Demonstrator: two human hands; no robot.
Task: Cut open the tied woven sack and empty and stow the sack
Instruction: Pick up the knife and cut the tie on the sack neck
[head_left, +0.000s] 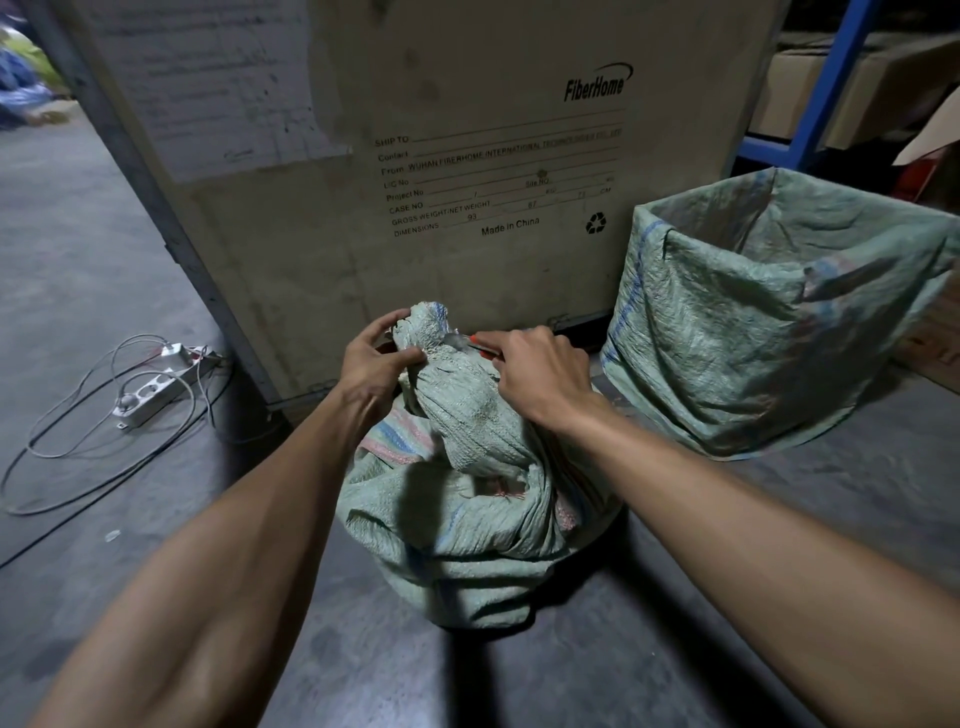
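Although both forearms reach in plainly from the lower corners of the head view, the tool in the right hand is mostly hidden: only a grey blade tip and a sliver of red-orange handle show at the cutter, so its kind is hard to make out. Whatever ties the neck is too small to tell. At 1 o'clock, blue shelving and its cardboard boxes are cut off by the frame edge.

At centre, the tied woven sack sits on the concrete floor, just in front of a large FiberHome crate. Its bunched neck rises toward 12 o'clock, between the two hands. The left hand, at the neck's 9 o'clock, grips it with curled fingers and thumb. The right hand, at its 3 o'clock, is closed around the cutter, whose tip touches the neck.

An open woven sack stands at 3 o'clock, apart. Power strips with tangled cables lie at 9 o'clock.
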